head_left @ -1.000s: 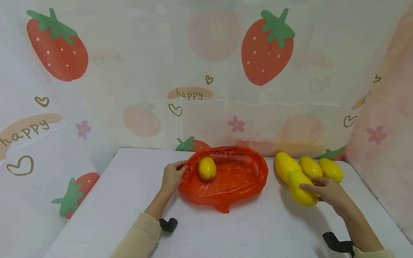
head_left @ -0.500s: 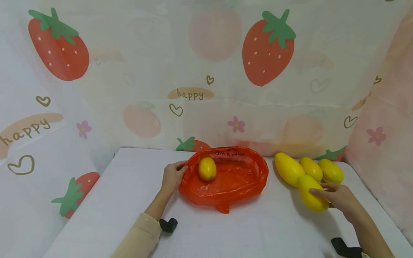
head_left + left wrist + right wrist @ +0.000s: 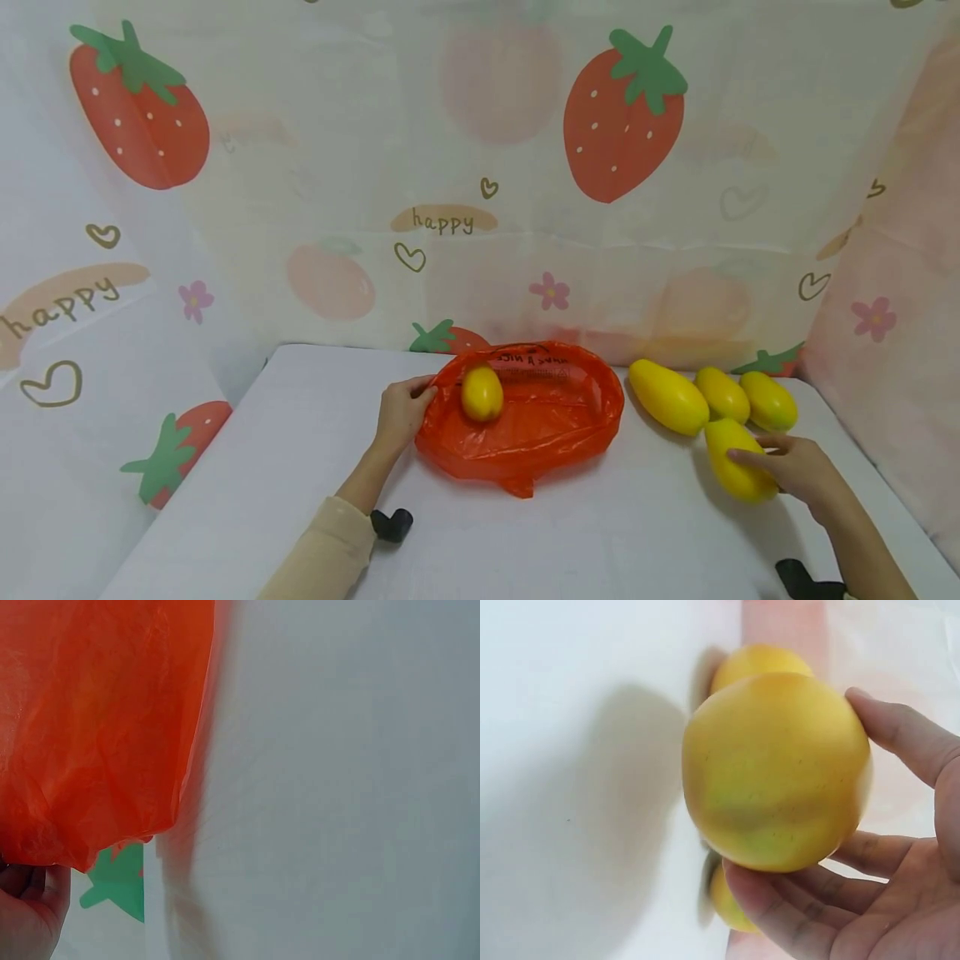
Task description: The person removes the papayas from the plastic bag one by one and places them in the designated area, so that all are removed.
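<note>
Over white tabletop (image 3: pixel 585 550), the right grip (image 3: pixel 802 471) holds yellow mango (image 3: pixel 731 481).

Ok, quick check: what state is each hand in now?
Left hand: closed, gripping the edge of the red bag.
Right hand: closed, holding a yellow fruit.

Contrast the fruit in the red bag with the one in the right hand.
The bagged fruit lies inside the red bag, untouched; the held fruit is outside, gripped by the right hand. In the head view, the bagged fruit looks smaller than the held fruit. Both are yellow.
</note>
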Motion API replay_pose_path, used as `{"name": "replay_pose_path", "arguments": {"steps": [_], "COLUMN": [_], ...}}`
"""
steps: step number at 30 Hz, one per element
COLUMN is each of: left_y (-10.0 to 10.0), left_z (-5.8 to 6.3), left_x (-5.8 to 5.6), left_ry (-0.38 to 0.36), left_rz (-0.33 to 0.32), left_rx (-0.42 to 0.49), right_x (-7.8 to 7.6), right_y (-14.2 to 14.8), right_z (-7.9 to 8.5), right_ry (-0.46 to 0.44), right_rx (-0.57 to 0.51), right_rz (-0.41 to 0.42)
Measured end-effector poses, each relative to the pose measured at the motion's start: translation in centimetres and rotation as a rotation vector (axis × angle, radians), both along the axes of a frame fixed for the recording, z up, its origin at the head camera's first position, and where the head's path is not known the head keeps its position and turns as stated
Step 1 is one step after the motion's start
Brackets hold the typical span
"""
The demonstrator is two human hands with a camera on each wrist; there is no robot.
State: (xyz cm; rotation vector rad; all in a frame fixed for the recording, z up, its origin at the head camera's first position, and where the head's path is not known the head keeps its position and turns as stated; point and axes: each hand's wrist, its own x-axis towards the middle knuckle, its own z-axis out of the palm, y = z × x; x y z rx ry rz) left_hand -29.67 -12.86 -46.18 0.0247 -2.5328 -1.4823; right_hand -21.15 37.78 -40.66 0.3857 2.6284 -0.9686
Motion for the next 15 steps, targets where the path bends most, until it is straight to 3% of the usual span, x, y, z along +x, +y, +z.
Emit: {"name": "replay_pose_path", "arguments": {"steps": [15], "left_y": [0.0], "left_z": [-0.2], "left_x": [-0.1], "left_ry": [-0.002], "left_rz": [-0.009], "left_rx": [0.011], "right_x": [-0.2], "right_y": [-1.4], "right_z": [-1.0], "right_ry": [0.04], "right_rx": [0.215], "right_rz": [0.03]}}
